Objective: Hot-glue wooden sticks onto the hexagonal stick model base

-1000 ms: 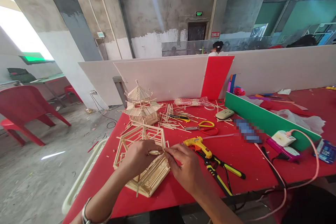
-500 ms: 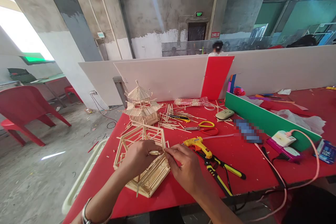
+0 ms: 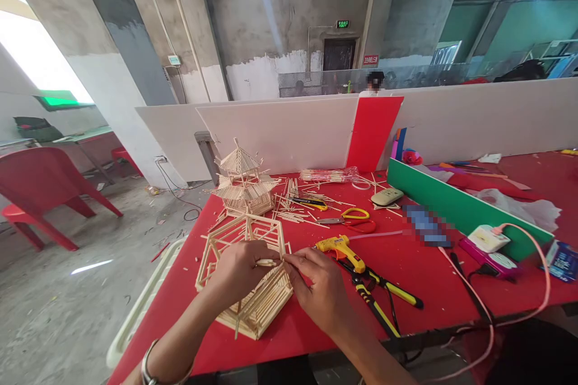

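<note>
A stick-built frame model (image 3: 246, 258) with a slatted roof panel lies on the red table (image 3: 419, 264) near its front left. My left hand (image 3: 239, 271) is closed on the model's upper edge, fingers curled over a thin wooden stick (image 3: 266, 263). My right hand (image 3: 318, 289) pinches the right end of that stick against the frame. The two hands almost touch at the fingertips. A bracelet shows on my left wrist.
A finished stick pagoda (image 3: 242, 180) stands behind the model, with loose sticks (image 3: 293, 204) beside it. A yellow glue gun (image 3: 341, 248), yellow-handled pliers (image 3: 379, 304), scissors (image 3: 352, 216), a power strip (image 3: 485, 237) with pink cable and a green board (image 3: 451, 207) lie to the right. A red chair (image 3: 40, 186) stands left.
</note>
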### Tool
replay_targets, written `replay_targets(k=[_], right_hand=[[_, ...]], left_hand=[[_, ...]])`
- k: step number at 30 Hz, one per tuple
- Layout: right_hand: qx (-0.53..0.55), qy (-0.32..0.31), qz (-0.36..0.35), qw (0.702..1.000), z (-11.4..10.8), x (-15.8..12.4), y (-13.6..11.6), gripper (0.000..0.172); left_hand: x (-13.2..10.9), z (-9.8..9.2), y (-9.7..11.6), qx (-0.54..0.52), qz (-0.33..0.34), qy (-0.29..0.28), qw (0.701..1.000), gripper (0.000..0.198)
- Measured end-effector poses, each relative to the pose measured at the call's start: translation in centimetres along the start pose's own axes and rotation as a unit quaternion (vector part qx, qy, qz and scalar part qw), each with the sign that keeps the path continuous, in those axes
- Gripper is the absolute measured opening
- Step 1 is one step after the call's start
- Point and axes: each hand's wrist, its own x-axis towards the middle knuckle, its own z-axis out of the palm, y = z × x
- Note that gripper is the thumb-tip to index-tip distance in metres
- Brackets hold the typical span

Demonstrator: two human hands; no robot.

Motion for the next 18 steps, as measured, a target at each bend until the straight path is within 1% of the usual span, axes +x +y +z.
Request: replay_targets(k=[6, 12, 18], right_hand=[[-0.003, 0.003, -0.001, 1.0, 0.06, -0.04, 0.07, 0.023], [-0.005, 0.011, -0.012, 1.0, 0.09, -0.02, 0.14, 0.023], [0.004, 0.011, -0.014, 1.0, -0.06, -0.14, -0.01, 0.021]], left_hand=[[0.15, -0.08, 0.29, 0.002, -0.003, 0.004, 1.0, 0.023], [0.02, 0.15, -0.19, -0.002, 0.014, 0.0, 1.0, 0.03], [-0.01, 0.01, 0.16, -0.004, -0.012, -0.008, 1.0, 0.029]])
